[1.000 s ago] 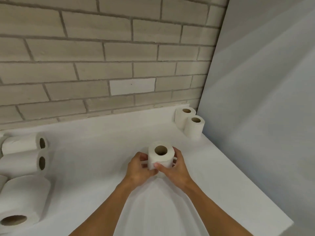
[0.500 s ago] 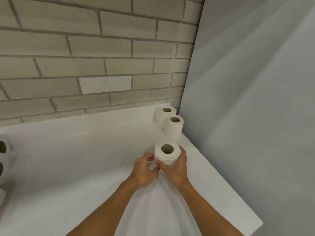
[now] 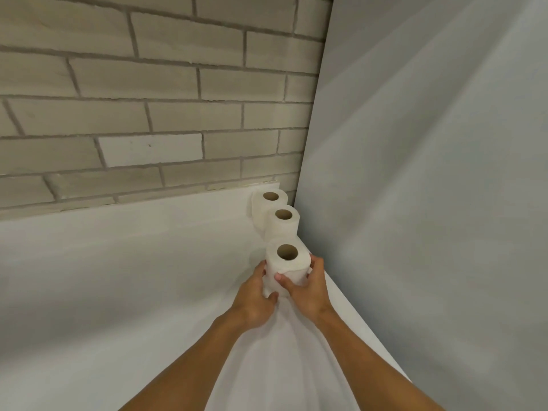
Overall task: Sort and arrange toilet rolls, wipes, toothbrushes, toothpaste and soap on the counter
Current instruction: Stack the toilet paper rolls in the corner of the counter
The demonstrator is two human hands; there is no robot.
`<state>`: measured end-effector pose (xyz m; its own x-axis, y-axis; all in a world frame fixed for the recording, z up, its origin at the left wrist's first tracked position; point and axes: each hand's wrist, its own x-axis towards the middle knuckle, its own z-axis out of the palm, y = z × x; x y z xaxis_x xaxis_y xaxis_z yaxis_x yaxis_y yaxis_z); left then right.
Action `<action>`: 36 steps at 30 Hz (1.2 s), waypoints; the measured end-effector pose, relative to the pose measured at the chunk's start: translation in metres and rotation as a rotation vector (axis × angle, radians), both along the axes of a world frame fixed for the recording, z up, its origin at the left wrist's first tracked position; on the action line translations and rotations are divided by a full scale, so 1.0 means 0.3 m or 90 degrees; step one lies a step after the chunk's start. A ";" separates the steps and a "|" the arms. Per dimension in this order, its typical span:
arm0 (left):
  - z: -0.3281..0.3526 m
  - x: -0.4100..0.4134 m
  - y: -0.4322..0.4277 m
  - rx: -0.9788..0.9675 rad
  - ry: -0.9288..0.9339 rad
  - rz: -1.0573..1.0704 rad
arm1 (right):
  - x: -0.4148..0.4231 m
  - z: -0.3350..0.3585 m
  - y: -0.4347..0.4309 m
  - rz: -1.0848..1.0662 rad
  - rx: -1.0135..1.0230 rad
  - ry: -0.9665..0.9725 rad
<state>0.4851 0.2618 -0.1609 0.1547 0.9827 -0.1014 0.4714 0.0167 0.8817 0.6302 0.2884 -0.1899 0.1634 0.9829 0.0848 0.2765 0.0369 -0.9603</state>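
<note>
Grey panel [image 3: 430,173] blocks right; counter [image 3: 118,277] open left.

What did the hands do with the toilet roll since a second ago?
The left hand and right hand carried the toilet roll across the counter, up to the nearer standing roll. They still grip it. That roll and the far roll stayed put.

left hand [image 3: 256,301] grips toilet roll [image 3: 290,269] | right hand [image 3: 308,292] grips it too

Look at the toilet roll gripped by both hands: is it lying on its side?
No, the toilet roll is upright between the left hand and right hand, core hole facing up.
</note>
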 end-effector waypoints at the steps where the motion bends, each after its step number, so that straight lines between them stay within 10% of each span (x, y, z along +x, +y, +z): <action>1: -0.001 0.011 0.004 0.000 -0.003 -0.003 | 0.014 -0.002 0.016 -0.007 -0.005 -0.020; 27: 0.017 0.106 0.135 -0.007 0.057 -0.055 | 0.162 0.005 0.178 0.073 -0.048 0.036; 36: -0.005 0.039 0.118 -0.016 0.015 0.081 | 0.023 0.034 0.011 -0.154 0.070 0.007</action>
